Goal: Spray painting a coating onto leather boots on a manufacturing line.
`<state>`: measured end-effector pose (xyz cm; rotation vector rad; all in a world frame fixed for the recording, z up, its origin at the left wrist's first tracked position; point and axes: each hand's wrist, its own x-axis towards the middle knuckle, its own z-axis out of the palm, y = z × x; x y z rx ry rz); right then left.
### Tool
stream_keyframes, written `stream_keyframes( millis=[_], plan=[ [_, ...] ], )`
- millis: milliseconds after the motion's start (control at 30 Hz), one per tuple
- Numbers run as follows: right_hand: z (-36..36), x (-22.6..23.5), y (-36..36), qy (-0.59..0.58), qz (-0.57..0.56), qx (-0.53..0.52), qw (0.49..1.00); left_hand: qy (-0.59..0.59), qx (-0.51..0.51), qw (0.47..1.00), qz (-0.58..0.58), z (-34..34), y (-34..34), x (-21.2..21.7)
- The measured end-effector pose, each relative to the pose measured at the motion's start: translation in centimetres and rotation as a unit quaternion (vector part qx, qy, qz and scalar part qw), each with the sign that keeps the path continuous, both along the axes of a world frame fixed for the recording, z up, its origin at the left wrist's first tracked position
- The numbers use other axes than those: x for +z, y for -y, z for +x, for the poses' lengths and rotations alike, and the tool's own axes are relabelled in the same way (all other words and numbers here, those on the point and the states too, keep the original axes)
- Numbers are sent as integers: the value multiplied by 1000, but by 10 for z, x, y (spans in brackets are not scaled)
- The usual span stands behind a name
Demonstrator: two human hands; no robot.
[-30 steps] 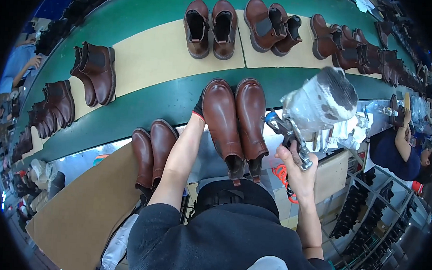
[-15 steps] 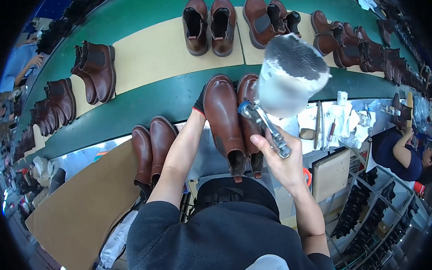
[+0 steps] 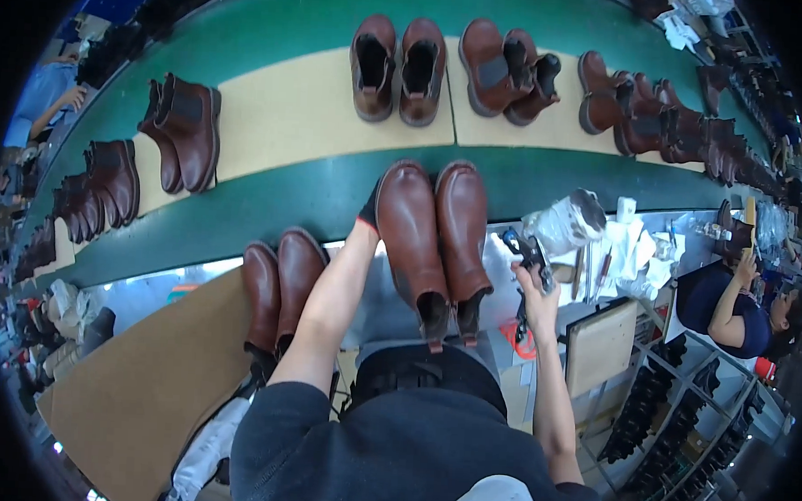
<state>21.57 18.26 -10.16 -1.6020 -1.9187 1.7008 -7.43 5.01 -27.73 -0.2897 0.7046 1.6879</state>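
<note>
Right of left grip point(image 3: 369, 211) (mostly hidden) | brown boots point(image 3: 410, 233), touching

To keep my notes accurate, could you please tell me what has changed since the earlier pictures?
Since half a second ago, the right hand has moved the spray gun and its wrapped cup rightward and lower, clear of the held brown boots, one of which they partly hid. Nothing was let go. The left hand still holds the boots.
</note>
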Motion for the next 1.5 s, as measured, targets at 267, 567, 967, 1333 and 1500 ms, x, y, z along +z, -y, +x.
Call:
stream_keyframes(
  millis=[267,567,967,1333,1500],
  plan=[
    [25,-57,-8,-12,1,-13,1000,219,38,958,-182,-32,-20,27],
    [-15,67,90,-56,347,256,901,183,-3,959,-218,-38,-21,16],
    [-74,102,64,67,234,343,907,-35,207,976,54,122,69,63],
    [-29,107,46,-220,110,31,969,-674,-34,708,-207,181,112,142],
    [85,-50,-14,68,188,112,973,-288,150,942,86,178,84,213]
  ],
)
